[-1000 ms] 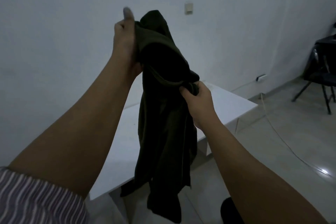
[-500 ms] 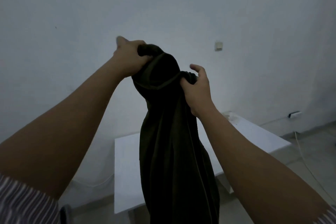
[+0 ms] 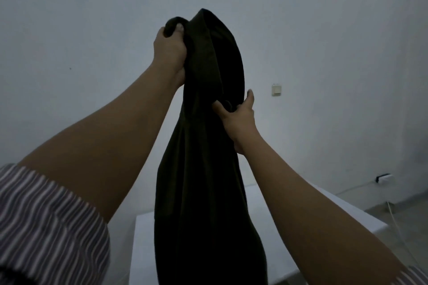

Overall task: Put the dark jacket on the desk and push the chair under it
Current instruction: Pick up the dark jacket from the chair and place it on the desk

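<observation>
The dark jacket [image 3: 203, 169] hangs in the air in front of me, its lower part draping down over the white desk [image 3: 143, 245]. My left hand [image 3: 170, 51] is raised high and grips a bunched fold at the jacket's top. My right hand [image 3: 238, 118] sits lower and to the right, pinching the fabric at the jacket's right edge. The desk stands below, against the white wall, largely hidden behind the jacket and my arms. No chair is in view.
A white wall fills the background, with a light switch [image 3: 276, 90] to the right of the jacket. A socket [image 3: 384, 177] with a cable running down sits low on the wall at right. Tiled floor [image 3: 407, 220] shows at the right.
My left hand has lifted the jacket's top higher, while my right hand has dropped lower along its right edge. The view has tilted and the desk appears lower in the frame.
</observation>
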